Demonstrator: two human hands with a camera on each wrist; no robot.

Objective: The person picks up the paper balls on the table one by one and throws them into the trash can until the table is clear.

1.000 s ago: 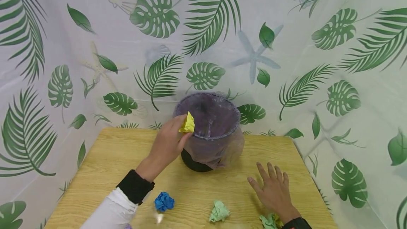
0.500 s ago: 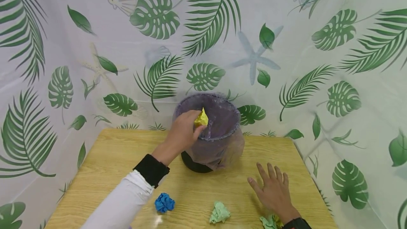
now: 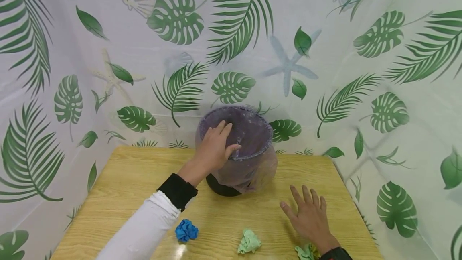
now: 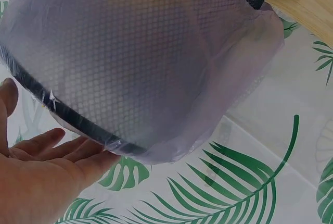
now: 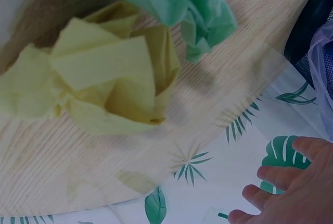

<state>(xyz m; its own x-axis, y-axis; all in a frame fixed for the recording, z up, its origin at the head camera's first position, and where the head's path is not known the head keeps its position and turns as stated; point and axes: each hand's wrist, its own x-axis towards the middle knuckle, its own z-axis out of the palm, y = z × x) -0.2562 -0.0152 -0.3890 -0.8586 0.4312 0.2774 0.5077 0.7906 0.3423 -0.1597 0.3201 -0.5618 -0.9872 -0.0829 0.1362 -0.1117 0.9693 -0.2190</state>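
Head view: left hand [image 3: 213, 148], thumb and fingers spread apart, at the left rim of the lined bin [image 3: 249, 171].
Nearer the camera than the bin, a blue paper ball [image 3: 186, 230] and pale green paper ball [image 3: 249, 241] lie on the bench [image 3: 119, 187]; right of it, the right hand [image 3: 309, 216] has fingers spread, yellow paper [image 5: 109, 78] and green paper [image 5: 192, 10] near its wrist.

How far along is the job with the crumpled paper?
Apparently done: the yellow ball the left hand gripped earlier is gone, likely into the lined bin; its landing isn't visible. In hand: nothing; both look empty. Remaining on the table: blue ball, pale green ball and, near the right hand, second green ball and another yellow ball.
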